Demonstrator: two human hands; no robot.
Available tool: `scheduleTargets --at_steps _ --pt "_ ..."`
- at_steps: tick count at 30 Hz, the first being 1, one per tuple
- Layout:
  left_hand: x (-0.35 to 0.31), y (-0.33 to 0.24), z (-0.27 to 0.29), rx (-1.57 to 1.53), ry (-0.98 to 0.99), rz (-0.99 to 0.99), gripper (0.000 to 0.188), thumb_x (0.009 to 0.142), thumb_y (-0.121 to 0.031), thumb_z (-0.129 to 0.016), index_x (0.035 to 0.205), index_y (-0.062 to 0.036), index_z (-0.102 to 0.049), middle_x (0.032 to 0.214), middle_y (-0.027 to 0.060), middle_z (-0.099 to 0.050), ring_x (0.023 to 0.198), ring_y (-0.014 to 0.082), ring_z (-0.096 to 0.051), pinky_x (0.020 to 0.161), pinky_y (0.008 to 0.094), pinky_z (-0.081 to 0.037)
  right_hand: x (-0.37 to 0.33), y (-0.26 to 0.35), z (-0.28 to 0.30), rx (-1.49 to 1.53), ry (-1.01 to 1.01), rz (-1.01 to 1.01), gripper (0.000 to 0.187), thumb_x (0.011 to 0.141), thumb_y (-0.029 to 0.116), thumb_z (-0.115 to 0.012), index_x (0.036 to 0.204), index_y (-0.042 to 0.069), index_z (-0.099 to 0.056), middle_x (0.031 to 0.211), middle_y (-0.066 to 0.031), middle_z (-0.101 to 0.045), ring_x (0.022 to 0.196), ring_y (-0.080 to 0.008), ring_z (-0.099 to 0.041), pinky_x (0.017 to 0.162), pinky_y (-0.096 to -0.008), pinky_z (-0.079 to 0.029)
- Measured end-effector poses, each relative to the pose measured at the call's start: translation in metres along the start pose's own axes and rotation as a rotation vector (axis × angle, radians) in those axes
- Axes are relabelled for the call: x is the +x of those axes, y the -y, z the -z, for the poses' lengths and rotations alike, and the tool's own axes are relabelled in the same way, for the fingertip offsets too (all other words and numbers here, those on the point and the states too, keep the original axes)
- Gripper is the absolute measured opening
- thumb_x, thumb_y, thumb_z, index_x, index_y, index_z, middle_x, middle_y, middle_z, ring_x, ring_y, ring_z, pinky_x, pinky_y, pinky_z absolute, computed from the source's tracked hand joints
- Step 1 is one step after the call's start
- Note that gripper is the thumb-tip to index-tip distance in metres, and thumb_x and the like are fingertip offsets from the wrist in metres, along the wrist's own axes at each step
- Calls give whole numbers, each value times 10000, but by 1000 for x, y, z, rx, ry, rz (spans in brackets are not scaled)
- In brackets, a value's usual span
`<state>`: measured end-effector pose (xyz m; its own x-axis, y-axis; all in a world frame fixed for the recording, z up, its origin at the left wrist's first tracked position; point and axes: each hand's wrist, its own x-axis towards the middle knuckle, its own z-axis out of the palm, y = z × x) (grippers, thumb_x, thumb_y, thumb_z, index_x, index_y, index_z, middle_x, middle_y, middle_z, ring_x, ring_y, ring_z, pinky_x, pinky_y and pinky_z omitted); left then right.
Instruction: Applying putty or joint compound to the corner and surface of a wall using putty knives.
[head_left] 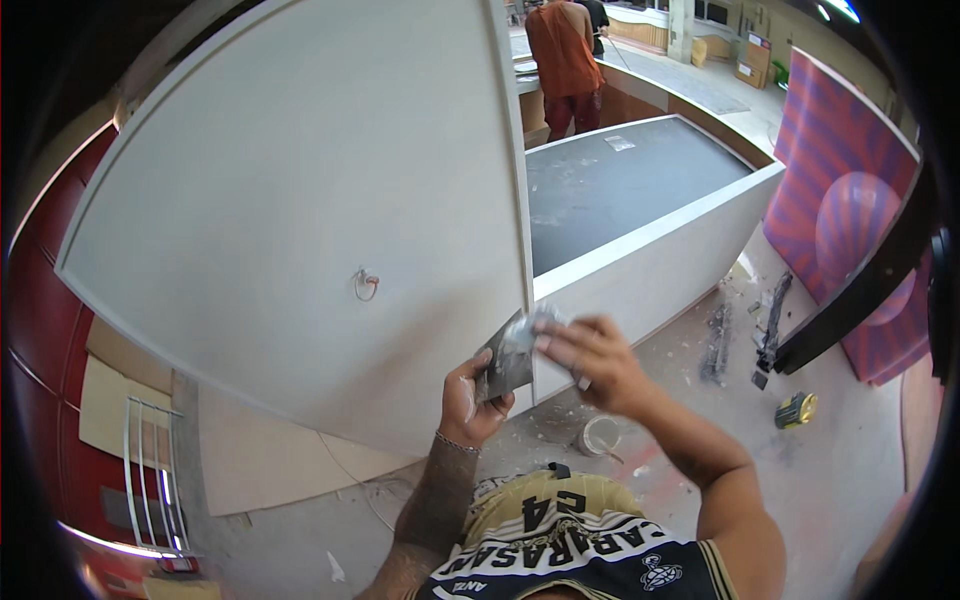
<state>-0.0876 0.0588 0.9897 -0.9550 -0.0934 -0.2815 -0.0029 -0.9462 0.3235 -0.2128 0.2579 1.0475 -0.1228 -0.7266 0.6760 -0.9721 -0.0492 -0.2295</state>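
Plate (pixel 514 372) between the hands (pixel 468 408) slants lengthwise toward upper right.

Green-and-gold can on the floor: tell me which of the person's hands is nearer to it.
Right. The right hand is raised, to the left of the can; the left hand is farther left, holding a dark flat plate.
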Motion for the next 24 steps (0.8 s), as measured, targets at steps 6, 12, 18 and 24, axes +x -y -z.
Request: scheduleTargets --at_steps 6,12,18,24 --pt "-8 -7 -22 270 81 -403 300 974 -196 -529 1182 13 -588 1103 147 -681 978 226 -686 812 398 -576 -91 -24 -52 593 -191 -679 527 776 -38 -614 1292 48 -550 1184 -113 -637 849 -233 -602 781 -322 -517" --pt "-4 -6 -16 1547 654 -1316 319 928 -202 -639 1239 -142 -600 1371 185 -554 1288 379 -516 1076 504 -381 -59 35 -36 1930 -531 -1516 200 903 149 -547 1061 32 -582 888 -89 -655 659 -220 -640 533 -325 -541" --pt "-14 -40 3 2008 824 -1232 375 842 -201 -708 1209 -181 -635 1364 122 -581 1305 280 -522 1107 477 -338 -35 40 -13 2255 -675 -1123 316 846 98 -564 1144 -8 -573 1008 -133 -677 895 -280 -695 697 -375 -585" --pt "-15 -45 53 335 3 -75 292 1004 -169 -464 1216 8 -560 1146 146 -643 1052 262 -650 933 425 -534 -7 75 -43 560 -439 -431 370 850 -109 -464 1172 -9 -616 1179 -204 -632 1074 -325 -644 951 -401 -507"
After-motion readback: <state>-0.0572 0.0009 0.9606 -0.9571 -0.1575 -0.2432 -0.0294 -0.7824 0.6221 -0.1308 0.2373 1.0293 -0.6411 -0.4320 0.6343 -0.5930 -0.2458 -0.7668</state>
